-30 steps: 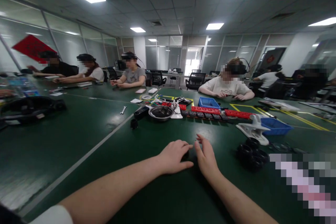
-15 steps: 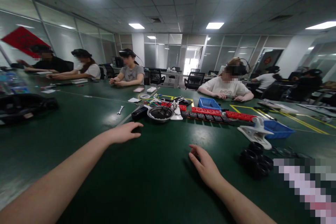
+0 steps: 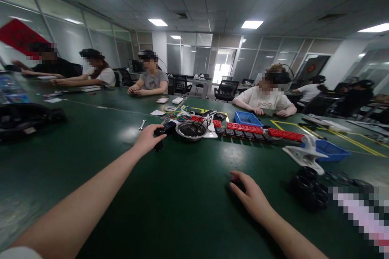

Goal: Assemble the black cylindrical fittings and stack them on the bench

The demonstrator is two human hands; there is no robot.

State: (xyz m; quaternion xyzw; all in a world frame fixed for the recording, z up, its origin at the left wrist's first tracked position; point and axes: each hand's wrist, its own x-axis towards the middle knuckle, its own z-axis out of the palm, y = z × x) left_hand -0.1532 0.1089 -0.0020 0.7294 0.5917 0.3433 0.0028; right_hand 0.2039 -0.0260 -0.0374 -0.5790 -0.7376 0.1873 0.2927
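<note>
My left hand [image 3: 148, 139] is closed around the near end of a black, box-like thing [image 3: 170, 124] whose kind I cannot make out. Its dark lower part shows below my fingers. Just right of it sits a round metal bowl [image 3: 180, 134] with black cable over it. A wrench [image 3: 142, 124] lies left of and beyond that hand. Low over the table, or resting on it, my right hand [image 3: 251, 192] has loosely curved fingers, with the thumb apart from them. The gap between them is dark, and I see no object there.
Red modules [image 3: 244, 128] lie in a row across the green table [image 3: 194, 194], near a blue bin [image 3: 247, 119]. Rightward are a white clamp-like stand [image 3: 306, 151], another blue bin [image 3: 334, 150] and black rings [image 3: 310, 188]. A black headset-like thing [image 3: 27, 119] lies left. Several people sit around.
My left hand has moved forward and closed on the black box-like thing, which now sits tilted. My right hand shows slightly lower and further right, while the whole view has shifted a little.
</note>
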